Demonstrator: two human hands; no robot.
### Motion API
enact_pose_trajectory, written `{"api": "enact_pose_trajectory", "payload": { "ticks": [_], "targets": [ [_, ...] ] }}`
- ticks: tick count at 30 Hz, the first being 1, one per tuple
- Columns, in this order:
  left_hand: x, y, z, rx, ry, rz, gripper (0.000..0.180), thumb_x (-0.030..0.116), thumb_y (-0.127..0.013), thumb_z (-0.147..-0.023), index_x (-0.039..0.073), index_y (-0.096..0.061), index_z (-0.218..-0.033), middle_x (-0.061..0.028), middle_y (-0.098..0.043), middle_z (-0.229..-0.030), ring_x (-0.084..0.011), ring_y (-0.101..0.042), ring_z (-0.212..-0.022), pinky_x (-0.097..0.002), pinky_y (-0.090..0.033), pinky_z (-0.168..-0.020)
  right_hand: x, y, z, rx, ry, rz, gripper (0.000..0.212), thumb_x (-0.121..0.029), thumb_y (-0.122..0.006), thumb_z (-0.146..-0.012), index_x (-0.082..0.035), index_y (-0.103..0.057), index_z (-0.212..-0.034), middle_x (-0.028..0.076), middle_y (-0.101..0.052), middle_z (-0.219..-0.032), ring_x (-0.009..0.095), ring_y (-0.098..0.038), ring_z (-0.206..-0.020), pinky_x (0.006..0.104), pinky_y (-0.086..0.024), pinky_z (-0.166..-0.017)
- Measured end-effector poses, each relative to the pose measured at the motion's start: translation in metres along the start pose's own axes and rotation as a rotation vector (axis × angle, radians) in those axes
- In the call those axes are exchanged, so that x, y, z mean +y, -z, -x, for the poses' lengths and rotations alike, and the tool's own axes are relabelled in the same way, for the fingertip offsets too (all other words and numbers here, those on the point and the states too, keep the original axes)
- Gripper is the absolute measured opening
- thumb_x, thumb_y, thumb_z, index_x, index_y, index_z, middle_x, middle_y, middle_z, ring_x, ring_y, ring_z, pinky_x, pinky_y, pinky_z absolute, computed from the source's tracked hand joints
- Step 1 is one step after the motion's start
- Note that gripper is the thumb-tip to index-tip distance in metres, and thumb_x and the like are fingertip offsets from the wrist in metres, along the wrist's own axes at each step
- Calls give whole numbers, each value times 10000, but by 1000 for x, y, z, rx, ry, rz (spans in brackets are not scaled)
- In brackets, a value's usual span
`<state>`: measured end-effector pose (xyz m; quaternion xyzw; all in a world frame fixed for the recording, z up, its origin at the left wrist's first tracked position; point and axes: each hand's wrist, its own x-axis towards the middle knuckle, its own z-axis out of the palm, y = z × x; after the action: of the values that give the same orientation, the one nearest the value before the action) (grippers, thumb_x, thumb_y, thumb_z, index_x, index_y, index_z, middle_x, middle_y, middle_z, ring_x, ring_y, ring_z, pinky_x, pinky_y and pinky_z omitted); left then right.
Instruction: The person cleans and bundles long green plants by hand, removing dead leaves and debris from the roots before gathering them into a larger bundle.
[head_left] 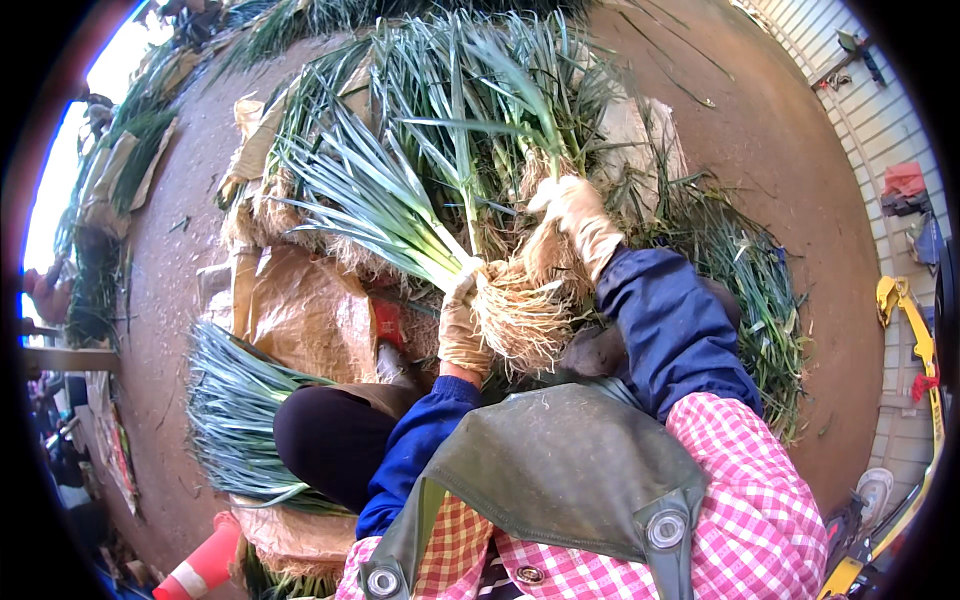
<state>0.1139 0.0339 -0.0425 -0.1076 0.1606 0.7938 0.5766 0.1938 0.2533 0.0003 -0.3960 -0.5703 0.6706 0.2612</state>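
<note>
My left hand (463, 328), in a pale work glove, is wrapped round the white stems of a bunch of green onions (415, 232). The bunch's leaves fan out to the upper left, and its tangled pale roots (522, 312) hang to the right of the glove. My gloved right hand (583, 214) is closed at the root end of some other green onions (545, 125), at the near edge of a large heap (430, 90). Its fingertips are partly hidden by the stalks and roots.
Beside my left leg, a stack of green onions (235, 410) lies by brown sacking (310, 305). Loose green leaves (745, 285) are strewn on the right. An orange-red cone (205, 560) stands lower left; yellow metal framework (925, 350) is at the far right.
</note>
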Motion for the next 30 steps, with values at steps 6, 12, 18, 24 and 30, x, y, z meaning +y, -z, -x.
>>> {"api": "enact_pose_trajectory", "payload": {
  "ticks": [6, 12, 18, 24, 30],
  "targets": [
    [2, 6, 4, 7, -27, -101, 289, 167, -534, -914, -53, -576, -1096, -204, -648, -1071, -319, -622, -1004, -444, -476, -956, -27, 0, -7, 225, 299, 820, 368, -399, -594, -861, -37, -641, -908, 71, -650, -708, 218, -620, -603, 379, -499, -608],
    [4, 17, 5, -28, 21, -19, 265, 139, -519, -931, -62, -578, -1092, -221, -644, -1082, -328, -620, -1017, -447, -470, -964, -2, -75, 2, -390, -247, 275, 431, -508, -569, -892, -91, -665, -949, -20, -617, -707, 95, -583, -578, 230, -432, -507],
    [-7, 8, 10, 140, -11, -122, 231, 90, -582, -883, -38, -601, -1074, -167, -670, -1003, -272, -649, -915, -388, -521, -865, 19, -69, -12, -325, -81, 192, 280, -329, -568, -926, -81, -681, -860, 14, -683, -756, 120, -581, -559, 259, -433, -491],
    [-11, 24, 7, 178, 66, -218, 268, 50, -622, -838, -26, -600, -1094, -117, -660, -1002, -237, -637, -902, -351, -516, -836, 12, -61, -2, -311, -161, 215, 385, -421, -522, -916, -86, -694, -837, 15, -653, -715, 137, -571, -558, 275, -450, -521],
    [-20, 29, 0, 172, -1, -295, 243, 85, -649, -828, -14, -617, -1047, -71, -643, -912, -180, -614, -797, -290, -507, -745, 7, -69, -24, -116, -19, 875, 528, -502, -640, -783, 1, -650, -945, 183, -655, -929, 304, -626, -855, 418, -462, -755]
  ]
}}
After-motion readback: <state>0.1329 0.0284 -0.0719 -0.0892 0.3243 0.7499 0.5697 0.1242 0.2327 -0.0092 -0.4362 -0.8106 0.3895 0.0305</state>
